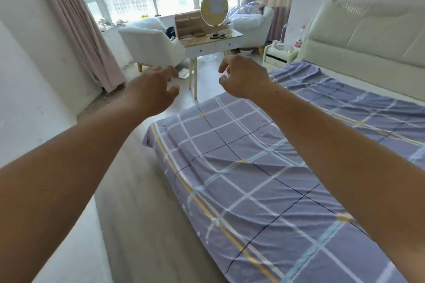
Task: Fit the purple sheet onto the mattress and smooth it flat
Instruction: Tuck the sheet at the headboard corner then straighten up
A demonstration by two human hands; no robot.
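Two bare forearms are seen stretched forward from the wearer's viewpoint. The left hand [154, 89] is held in the air with fingers loosely spread and nothing gripped. The right hand [243, 78] is raised just beside it, fingers loosely curled, and nothing is held there either. The purple sheet [264, 179], checked with white, blue and yellow lines, is spread beneath the right forearm and to the right of both hands, covering most of the mattress [368, 84]. It is touched by neither hand. Below the left hand, the sheet's corner is drawn down over the mattress corner, so that end is judged fitted. Far to the right of the right hand, a pale strip of mattress is left bare beside the cream headboard [368, 37], and the sheet's edge there is rumpled. Creases are seen across the cloth under the right forearm. The task is judged partly done: the headboard edge is yet to be pulled over and the wrinkles pressed flat. Beyond both hands, a dressing table [213, 43] is seen by the window.
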